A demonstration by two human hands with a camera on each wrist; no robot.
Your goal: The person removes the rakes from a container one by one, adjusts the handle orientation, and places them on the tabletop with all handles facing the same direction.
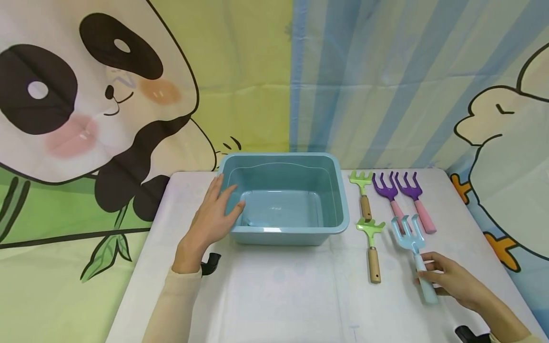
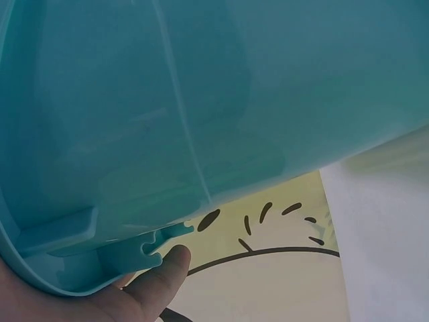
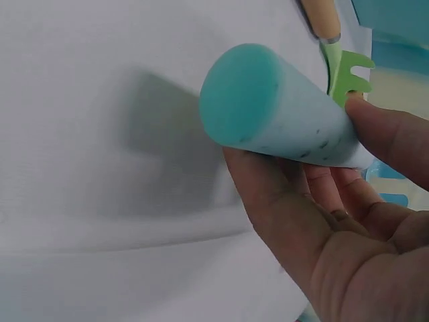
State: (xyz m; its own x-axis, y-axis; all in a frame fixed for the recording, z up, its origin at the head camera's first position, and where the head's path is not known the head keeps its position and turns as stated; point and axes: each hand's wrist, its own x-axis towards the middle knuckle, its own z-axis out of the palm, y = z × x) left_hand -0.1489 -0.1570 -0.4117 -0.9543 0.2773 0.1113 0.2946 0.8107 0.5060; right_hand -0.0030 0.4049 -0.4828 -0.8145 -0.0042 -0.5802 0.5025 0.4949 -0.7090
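My right hand (image 1: 455, 277) grips a light blue hand fork (image 1: 426, 276) by its handle, with the tines pointing away from me. In the right wrist view, the fork's rounded handle end (image 3: 242, 94) shows above the white cloth, thumb and fingers on opposite sides. My left hand (image 1: 214, 219) rests on the left rim of a blue plastic basin (image 1: 280, 237), fingers fairly straight. From the left wrist, one finger (image 2: 161, 282) shows along the outside, under the rim. A green hand fork (image 1: 373, 264) with a wooden handle lies just left of the blue one.
Behind it lie another green fork (image 1: 364, 205) and two purple forks with pink handles, one on the left (image 1: 389, 192) and one on the right (image 1: 424, 216). A white cloth (image 1: 283, 295) covers the table. Printed fabric (image 1: 253, 95) hangs behind the basin.
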